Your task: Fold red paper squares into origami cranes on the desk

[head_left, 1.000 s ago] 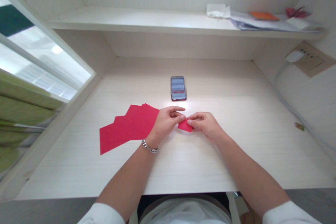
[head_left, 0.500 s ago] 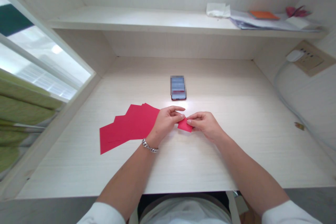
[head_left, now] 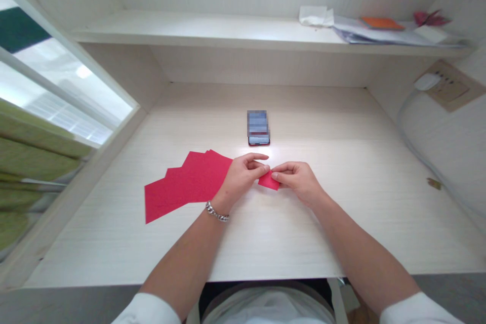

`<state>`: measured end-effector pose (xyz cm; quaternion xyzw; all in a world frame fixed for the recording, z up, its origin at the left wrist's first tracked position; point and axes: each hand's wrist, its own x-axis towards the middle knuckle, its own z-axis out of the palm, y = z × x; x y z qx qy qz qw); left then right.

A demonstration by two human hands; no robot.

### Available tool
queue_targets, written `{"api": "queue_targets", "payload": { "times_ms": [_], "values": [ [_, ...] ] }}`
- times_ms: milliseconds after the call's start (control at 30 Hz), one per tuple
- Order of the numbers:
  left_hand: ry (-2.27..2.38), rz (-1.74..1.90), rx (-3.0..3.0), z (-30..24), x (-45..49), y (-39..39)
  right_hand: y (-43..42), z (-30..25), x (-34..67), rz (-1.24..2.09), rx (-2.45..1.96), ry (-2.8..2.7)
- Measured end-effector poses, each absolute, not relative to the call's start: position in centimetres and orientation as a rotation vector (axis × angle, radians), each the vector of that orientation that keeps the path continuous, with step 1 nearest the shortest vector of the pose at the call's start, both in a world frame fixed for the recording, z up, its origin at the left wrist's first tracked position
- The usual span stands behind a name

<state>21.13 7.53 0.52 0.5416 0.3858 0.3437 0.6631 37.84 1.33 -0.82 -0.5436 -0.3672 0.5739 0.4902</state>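
A small folded piece of red paper (head_left: pixel 268 181) is held between my two hands, a little above or on the desk; I cannot tell which. My left hand (head_left: pixel 245 174) pinches its upper left edge with the thumb, the index finger stretched out above. On the other side, my right hand (head_left: pixel 296 179) grips the right part between thumb and fingers. The fingers behind the paper are partly hidden. Several larger sheets of red paper (head_left: pixel 182 182) lie fanned out to the left, their right end passing behind my left hand.
A phone (head_left: pixel 258 129) with a blurred screen lies beyond my hands on the desk (head_left: pixel 322 243). Above, a shelf (head_left: pixel 190 25) carries papers (head_left: pixel 372 33) and an orange item (head_left: pixel 381 23). At right, a white plug (head_left: pixel 427 81) sits in a wall socket, its cable (head_left: pixel 421 157) hanging down.
Almost nothing differs. Both hands keep their hold on the small red paper, and its lower edge sits very slightly higher; the whole view has shifted a little.
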Motion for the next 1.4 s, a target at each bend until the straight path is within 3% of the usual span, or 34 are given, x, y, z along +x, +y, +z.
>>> {"api": "queue_targets", "payload": {
  "times_ms": [933, 1133, 1400],
  "values": [
    [0.968, 0.862, 1.318, -0.09, 22.00, 6.61, 1.56, -1.32, 37.69, 1.297, -1.426, -1.189],
    [1.024, 0.885, 1.277, 0.31, 21.98, 6.79, 1.71, -0.99, 38.16, 1.413, -1.377, -1.082],
    [1.053, 0.887, 1.274, 0.40, 21.99, 6.94, 1.71, -1.63, 38.21, 1.211, -1.473, -1.317]
  ]
}}
